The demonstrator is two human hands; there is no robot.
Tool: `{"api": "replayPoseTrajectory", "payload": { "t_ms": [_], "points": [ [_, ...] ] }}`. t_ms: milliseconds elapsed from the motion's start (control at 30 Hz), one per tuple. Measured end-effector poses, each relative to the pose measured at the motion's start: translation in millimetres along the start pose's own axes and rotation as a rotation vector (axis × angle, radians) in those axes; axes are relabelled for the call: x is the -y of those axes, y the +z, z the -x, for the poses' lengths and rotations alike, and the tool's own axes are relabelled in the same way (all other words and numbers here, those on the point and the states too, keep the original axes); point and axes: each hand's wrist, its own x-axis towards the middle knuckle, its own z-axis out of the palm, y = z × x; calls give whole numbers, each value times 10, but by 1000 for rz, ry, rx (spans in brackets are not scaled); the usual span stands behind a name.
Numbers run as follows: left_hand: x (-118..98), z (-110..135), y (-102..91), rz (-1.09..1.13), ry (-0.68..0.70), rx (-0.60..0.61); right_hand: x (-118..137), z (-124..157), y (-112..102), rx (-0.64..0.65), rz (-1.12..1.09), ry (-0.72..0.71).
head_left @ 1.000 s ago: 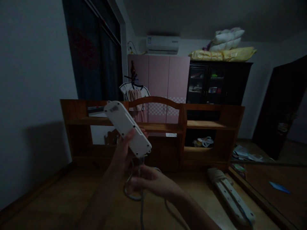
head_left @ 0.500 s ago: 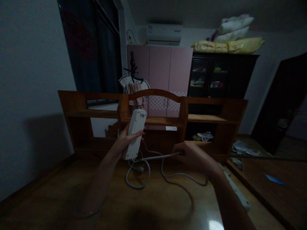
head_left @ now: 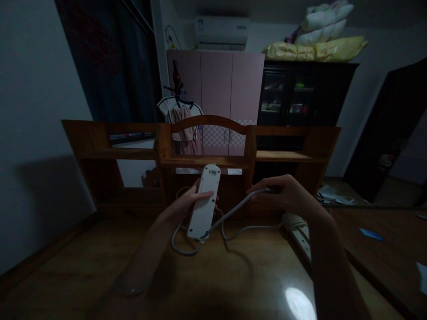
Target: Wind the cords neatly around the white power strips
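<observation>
My left hand (head_left: 190, 202) is closed round a white power strip (head_left: 204, 202), holding it upright above the wooden desk (head_left: 100, 275) with its back towards me. Its grey cable (head_left: 230, 213) leaves the lower end, loops on the desk and rises to my right hand (head_left: 283, 193), which pinches the cable and holds it stretched out to the right. Both forearms reach in from the bottom edge.
A wooden shelf unit (head_left: 287, 155) stands along the desk's back edge. A second white power strip (head_left: 300, 233) with wound cord lies on the desk under my right arm. Behind are a pink wardrobe (head_left: 220, 89), a dark cabinet (head_left: 300, 98) with bedding on top and an air conditioner (head_left: 222, 33).
The power strip swung from tilted up-left to upright and lower in front of the shelf. My right hand slid along the cable from just below the strip out to the right, pulling it straighter.
</observation>
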Motion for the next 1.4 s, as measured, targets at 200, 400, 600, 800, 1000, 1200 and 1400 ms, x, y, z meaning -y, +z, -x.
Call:
{"api": "replayPoseTrajectory", "payload": {
  "t_ms": [200,400,600,800,1000,1200,1400],
  "points": [
    [77,9,293,-23,-58,112,-63,-27,5,-128,19,-55],
    [21,139,466,-80,-99,326,-192,-72,25,-204,64,-88],
    [-80,246,549,-115,-210,466,-149,-54,30,-180,-35,-92],
    [-22,186,520,-100,-143,534,-118,-4,-14,-112,-102,-58],
    [33,221,581,3,-155,528,-186,-64,13,-135,-111,-80],
    [-41,275,720,97,-17,390,-260,-177,100,-133,-38,-92],
    [-26,201,728,179,30,295,-341,-310,374,-51,-104,-56]
  ]
}}
